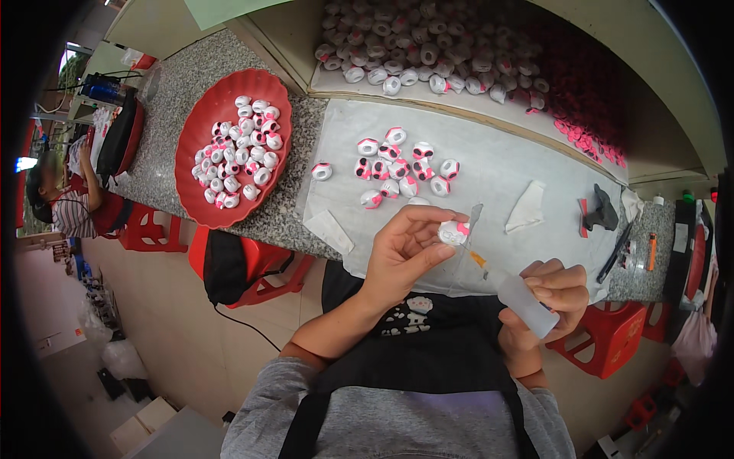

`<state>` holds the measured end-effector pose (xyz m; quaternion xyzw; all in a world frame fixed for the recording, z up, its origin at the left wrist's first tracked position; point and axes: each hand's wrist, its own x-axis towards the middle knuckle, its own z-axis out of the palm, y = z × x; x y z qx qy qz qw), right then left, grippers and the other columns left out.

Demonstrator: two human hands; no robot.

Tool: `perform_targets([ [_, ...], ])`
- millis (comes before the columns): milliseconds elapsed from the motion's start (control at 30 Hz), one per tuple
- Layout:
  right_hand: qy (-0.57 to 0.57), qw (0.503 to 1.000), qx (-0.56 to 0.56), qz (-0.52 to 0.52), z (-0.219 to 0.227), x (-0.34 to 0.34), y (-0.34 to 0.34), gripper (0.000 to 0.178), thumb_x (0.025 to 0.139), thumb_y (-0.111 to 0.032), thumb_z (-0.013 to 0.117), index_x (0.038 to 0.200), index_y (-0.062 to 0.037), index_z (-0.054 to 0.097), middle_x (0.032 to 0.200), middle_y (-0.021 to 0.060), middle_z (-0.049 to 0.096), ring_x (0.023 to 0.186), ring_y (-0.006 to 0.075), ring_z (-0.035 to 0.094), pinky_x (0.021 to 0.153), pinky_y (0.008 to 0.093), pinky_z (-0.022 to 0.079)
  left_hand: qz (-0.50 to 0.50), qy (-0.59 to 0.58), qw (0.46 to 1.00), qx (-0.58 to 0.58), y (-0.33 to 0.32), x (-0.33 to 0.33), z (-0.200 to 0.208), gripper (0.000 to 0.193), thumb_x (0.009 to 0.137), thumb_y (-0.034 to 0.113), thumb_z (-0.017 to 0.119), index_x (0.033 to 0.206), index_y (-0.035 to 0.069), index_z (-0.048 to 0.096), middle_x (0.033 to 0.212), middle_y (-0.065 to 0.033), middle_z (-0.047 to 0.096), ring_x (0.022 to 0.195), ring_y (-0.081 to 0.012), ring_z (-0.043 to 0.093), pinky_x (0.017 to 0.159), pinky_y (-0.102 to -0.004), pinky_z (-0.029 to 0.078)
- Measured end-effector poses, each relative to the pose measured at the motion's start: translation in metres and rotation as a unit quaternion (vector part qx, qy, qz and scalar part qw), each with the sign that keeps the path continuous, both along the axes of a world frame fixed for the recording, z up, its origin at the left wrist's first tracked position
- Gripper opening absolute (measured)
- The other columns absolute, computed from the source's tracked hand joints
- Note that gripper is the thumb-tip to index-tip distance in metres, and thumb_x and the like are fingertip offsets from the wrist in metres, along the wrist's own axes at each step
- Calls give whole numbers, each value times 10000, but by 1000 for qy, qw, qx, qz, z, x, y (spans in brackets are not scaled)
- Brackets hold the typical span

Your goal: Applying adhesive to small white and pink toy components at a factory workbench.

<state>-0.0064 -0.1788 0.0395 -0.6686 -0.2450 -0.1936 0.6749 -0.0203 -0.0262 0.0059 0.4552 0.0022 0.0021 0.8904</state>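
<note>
A grey speckled counter ran across the workplace, a pale sheet covering its middle. Above the sheet's near edge, the left grip pinched a small pink-and-white piece between thumb and fingers. To its right, the right grip was curled round a translucent bottle, whose orange tip pointed up toward the piece without touching it. A hard squeeze at that tilt could have let out too much of any contents, and an unsteady wrist could have marked the wrong spot; the rounded piece might also have slipped from so light a pinch. Just beyond the left grip lay a loose cluster of similar pieces, which a stray knuckle could have scattered. Well to its left, a red dish carried many more, its rim at the counter's edge, where a knock might have tipped it. Farther beyond, a shelf held piled white pieces.
</note>
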Motion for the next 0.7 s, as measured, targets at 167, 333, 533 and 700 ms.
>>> perform_targets([
  [167,-5,1000,1,-7,-1,-1,0,393,563,-210,730,759,-76,417,713,33,410,536,102,403,476,212,353,-16,-1,1000,-17,1,0,-1,310,697,-35,528,981,3,410,1016,-157,473,960,-193,474,821,-329,400],
  [333,-4,1000,26,3,0,-1,0,396,557,-200,734,756,-75,415,718,36,416,535,96,400,470,203,349,-14,1,1000,-21,0,0,2,312,692,-39,532,978,4,413,1010,-155,478,959,-191,474,820,-319,394],
  [533,-5,1000,26,13,-1,0,2,398,554,-187,736,757,-73,413,725,37,419,536,93,400,469,201,357,-7,1,1000,-6,0,-1,0,315,684,-44,542,971,8,423,1002,-151,487,952,-185,477,810,-282,374],
  [700,-6,1000,6,5,-2,1,1,398,549,-169,737,763,-72,416,731,36,419,537,96,401,462,199,360,-6,4,1000,-5,1,0,2,317,681,-44,545,970,8,425,997,-150,491,949,-182,478,806,-281,377],
])
